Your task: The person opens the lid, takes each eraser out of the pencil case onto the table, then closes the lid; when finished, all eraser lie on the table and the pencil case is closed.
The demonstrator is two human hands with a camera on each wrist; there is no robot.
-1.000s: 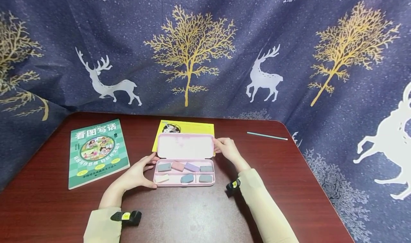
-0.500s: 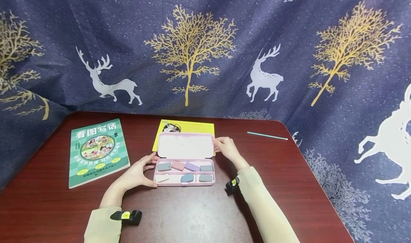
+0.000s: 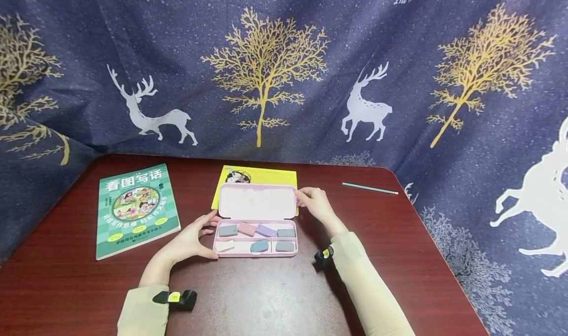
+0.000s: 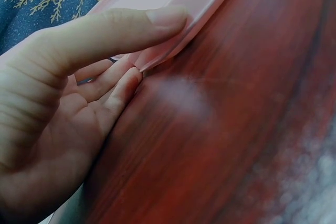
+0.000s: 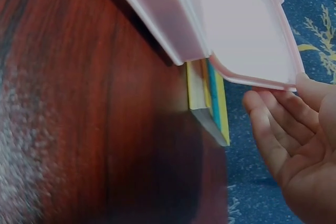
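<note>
Case [image 3: 244, 255] toward table's [image 3: 248, 296] far edge looks light, stiff, slick — best held by ends; left hand [image 3: 188, 240] grips its left end, right hand [image 3: 316, 205] pinches lid [image 3: 257, 201].

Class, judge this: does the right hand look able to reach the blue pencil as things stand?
Probably yes, if the right hand releases the pink lid: nothing visible stands between that hand and the pencil.
</note>
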